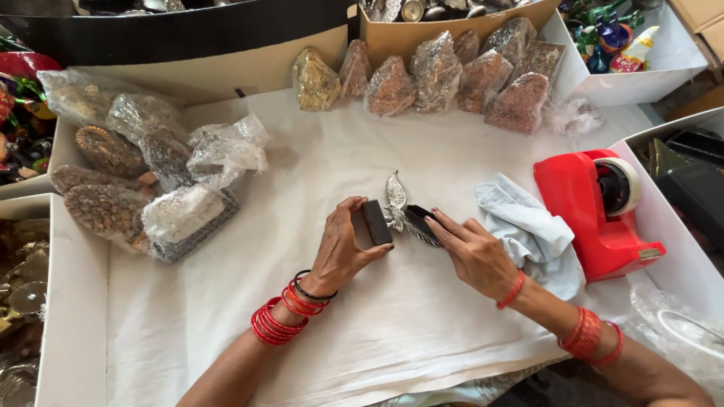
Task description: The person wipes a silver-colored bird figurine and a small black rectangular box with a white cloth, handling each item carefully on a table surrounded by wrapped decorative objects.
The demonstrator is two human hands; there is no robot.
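My left hand (341,249) grips a small dark rectangular block (376,221), held upright over the white cloth. My right hand (473,252) presses on the dark lower part (419,221) of a silver leaf-shaped metal ornament (396,193) that lies between the two hands. The block touches or nearly touches the ornament's left side. Both wrists wear red bangles; the left also has a black band.
A red tape dispenser (596,211) and a pale blue cloth (524,230) lie to the right. Plastic-wrapped decorated pieces sit at the left (154,196) and along the back (452,75). White cardboard boxes (641,71) of ornaments ring the white-covered table (392,332).
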